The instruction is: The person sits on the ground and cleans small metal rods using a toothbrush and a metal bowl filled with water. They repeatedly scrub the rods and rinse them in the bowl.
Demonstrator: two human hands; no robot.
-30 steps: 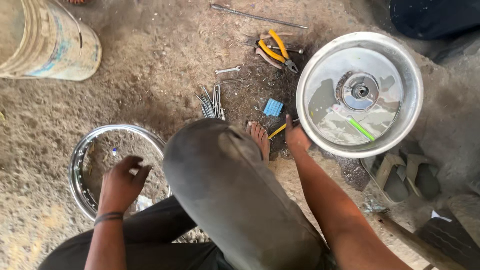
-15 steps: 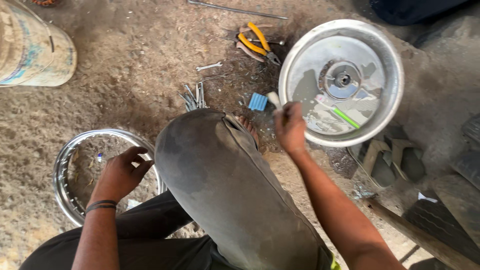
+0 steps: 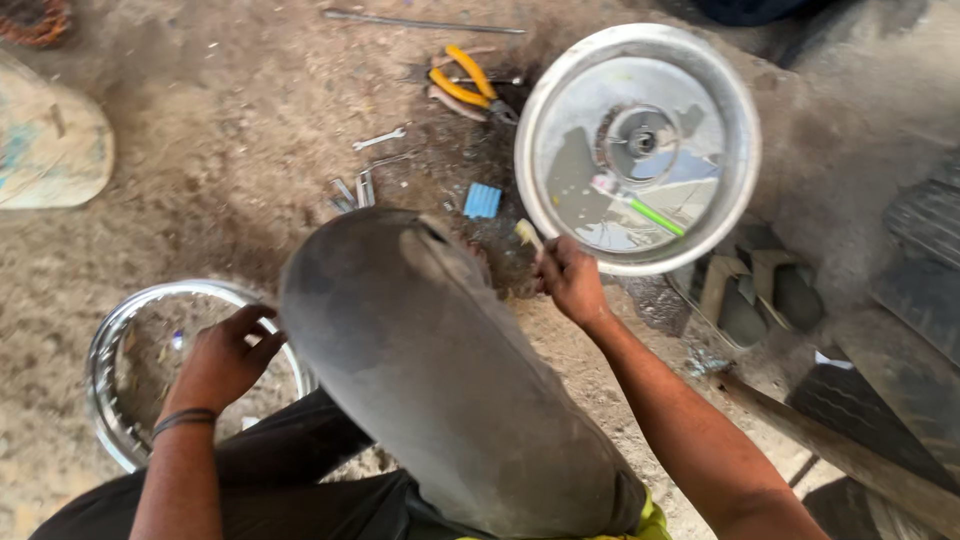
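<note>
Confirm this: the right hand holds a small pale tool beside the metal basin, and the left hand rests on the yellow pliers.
Not quite. In the head view the left hand rests on the shiny wheel rim, not the yellow pliers. The right hand does hold the small pale tool beside the metal basin.

The right hand (image 3: 568,280) hides most of the pale-handled tool (image 3: 528,235) it grips; the rim (image 3: 110,350) under the left hand (image 3: 222,360) is blurred.

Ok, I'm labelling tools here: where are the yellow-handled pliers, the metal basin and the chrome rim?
yellow-handled pliers (image 3: 468,84), head view, on a handle.
metal basin (image 3: 742,150), head view, right rim.
chrome rim (image 3: 100,350), head view, left edge.
</note>
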